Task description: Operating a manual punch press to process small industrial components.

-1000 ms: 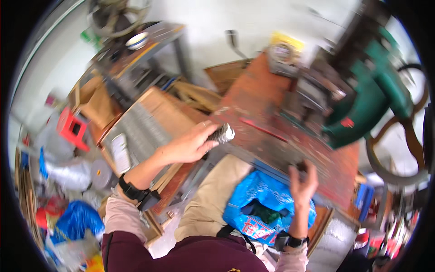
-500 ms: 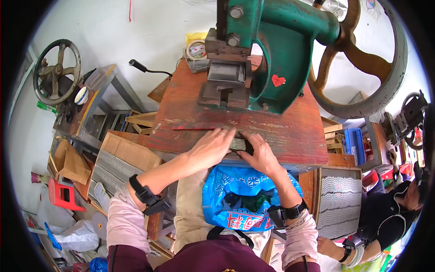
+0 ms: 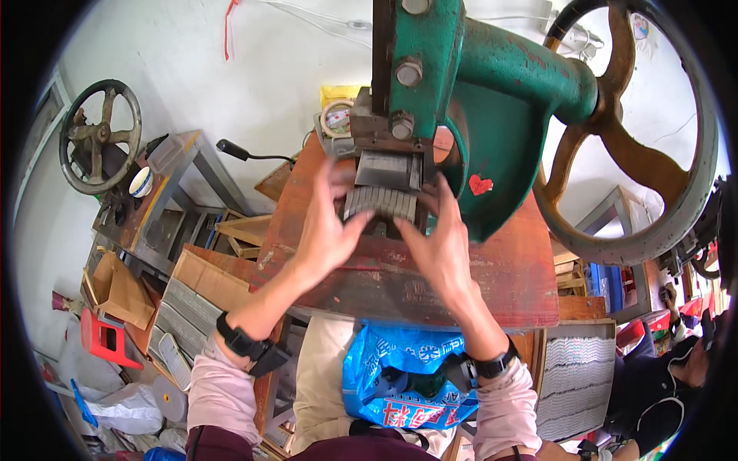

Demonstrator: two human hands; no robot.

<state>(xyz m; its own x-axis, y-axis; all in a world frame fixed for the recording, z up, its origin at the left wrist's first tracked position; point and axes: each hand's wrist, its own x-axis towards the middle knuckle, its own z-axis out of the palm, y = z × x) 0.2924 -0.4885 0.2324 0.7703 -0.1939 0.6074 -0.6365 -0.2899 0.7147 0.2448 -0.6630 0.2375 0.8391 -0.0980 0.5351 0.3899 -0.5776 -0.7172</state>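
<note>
At a red-brown desk [image 3: 503, 280], a row of strips [image 3: 382, 203] stretched left to right at a press's [image 3: 503, 146] front, midway between the left hand [image 3: 327, 234] and right hand [image 3: 440, 242], both curled half-open about its ends, grip blurred beyond telling.

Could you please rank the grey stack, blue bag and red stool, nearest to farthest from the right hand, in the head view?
1. Grey stack, just left of the right hand.
2. Blue bag, below it.
3. Red stool, far left.
</note>
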